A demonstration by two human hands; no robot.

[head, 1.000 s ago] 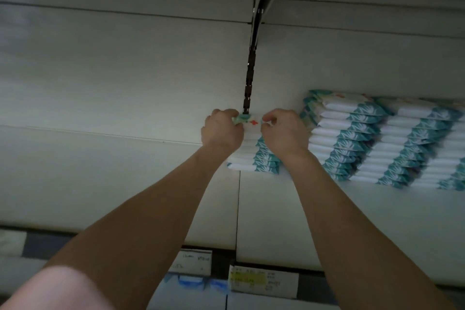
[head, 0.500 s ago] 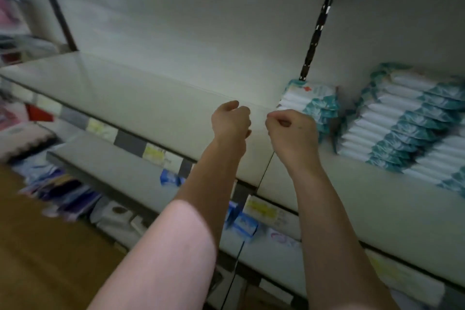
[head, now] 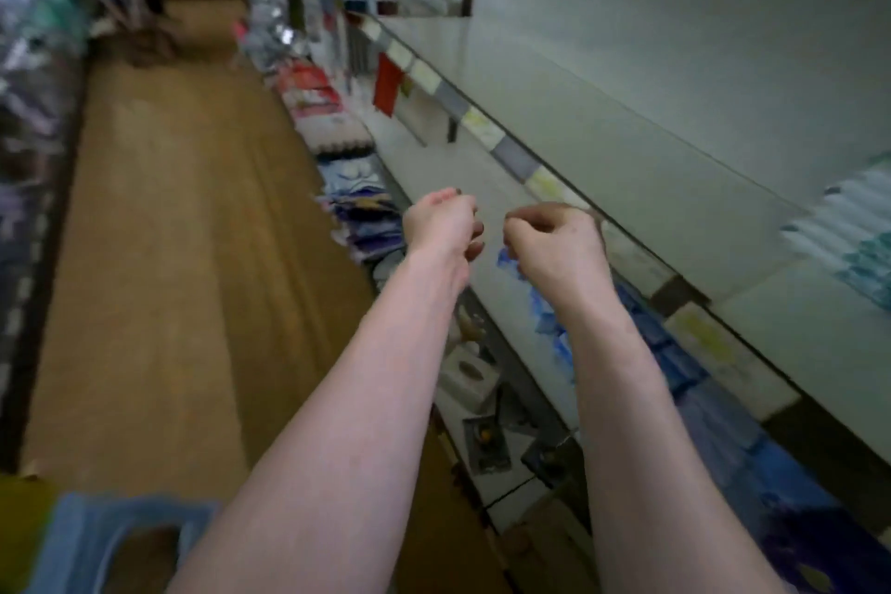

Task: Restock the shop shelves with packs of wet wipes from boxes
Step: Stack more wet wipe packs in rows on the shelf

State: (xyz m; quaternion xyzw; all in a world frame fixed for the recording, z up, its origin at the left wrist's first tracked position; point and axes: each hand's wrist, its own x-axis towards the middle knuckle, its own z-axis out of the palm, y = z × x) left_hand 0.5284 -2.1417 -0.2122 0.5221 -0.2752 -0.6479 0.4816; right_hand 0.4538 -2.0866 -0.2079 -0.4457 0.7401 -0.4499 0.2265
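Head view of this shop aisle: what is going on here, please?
A person is restocking a long white shelf. A stack of wet wipes packs already lies on it at the far right. At this moment both hands hold nothing. The left hand and the right hand are in the air in front of the shelf edge, with fingers curled. The picture is blurred, so I cannot tell what the blue plastic thing at the lower left is.

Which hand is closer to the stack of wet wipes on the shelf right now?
Right. The right hand hangs by the front edge of the shelf, apart from the stack of wipes at far right; the left hand is further left, beside it.
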